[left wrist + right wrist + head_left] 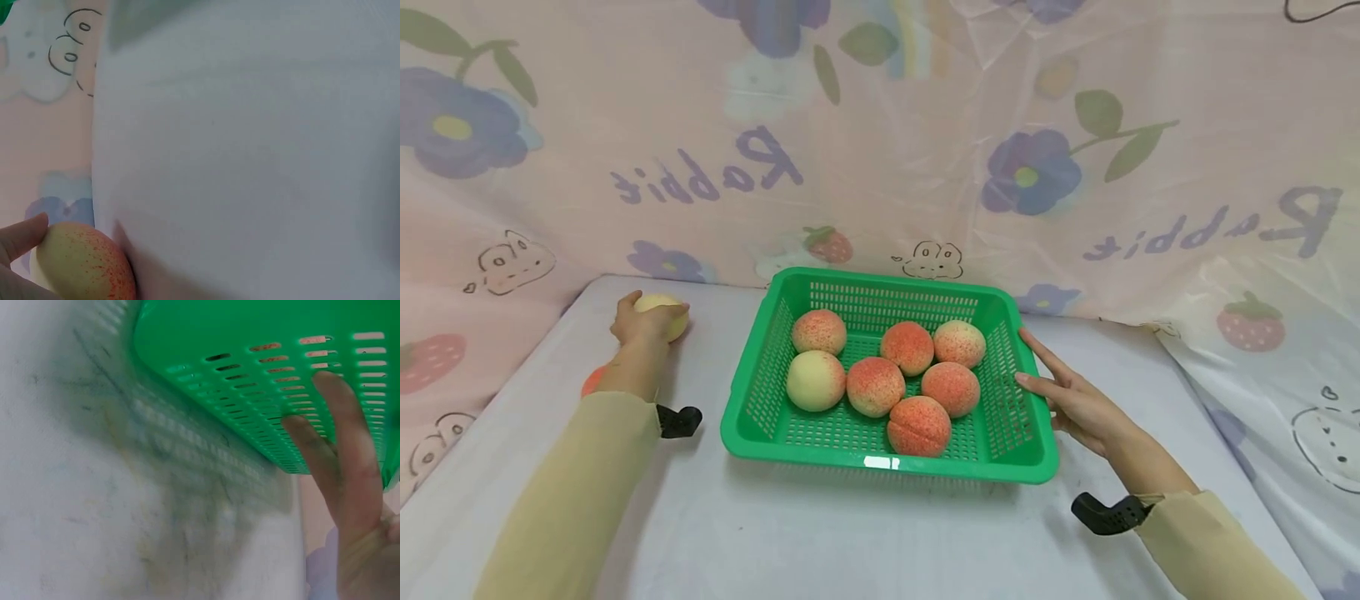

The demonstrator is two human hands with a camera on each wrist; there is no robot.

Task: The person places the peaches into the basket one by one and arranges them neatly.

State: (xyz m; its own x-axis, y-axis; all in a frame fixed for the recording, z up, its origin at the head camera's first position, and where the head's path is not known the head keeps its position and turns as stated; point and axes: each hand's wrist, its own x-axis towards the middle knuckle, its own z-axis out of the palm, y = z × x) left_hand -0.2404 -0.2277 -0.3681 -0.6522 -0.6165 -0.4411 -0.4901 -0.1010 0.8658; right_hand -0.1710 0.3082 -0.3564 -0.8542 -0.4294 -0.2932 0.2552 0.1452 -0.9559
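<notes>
At the far left of the table, my left hand [643,323] holds a pale yellow peach [662,312], its fingers and thumb about it. In the left wrist view the same peach [84,262] shows a red-speckled side. Partly hidden behind the left wrist lies an orange-red peach [593,381]. My right hand [1075,404] grips the right rim of a green plastic basket [891,465]. Two fingers of the right hand [353,469] lie against the basket's slotted outer wall [250,381]. Inside the basket sit several peaches, including a pale one [816,381] and a red one [919,427].
A white cloth covers the table [850,533]. Behind it hangs a pink printed curtain [880,167] with flowers, rabbits and strawberries, close to the basket's back rim. Black curved pieces [679,422] are worn at both wrists.
</notes>
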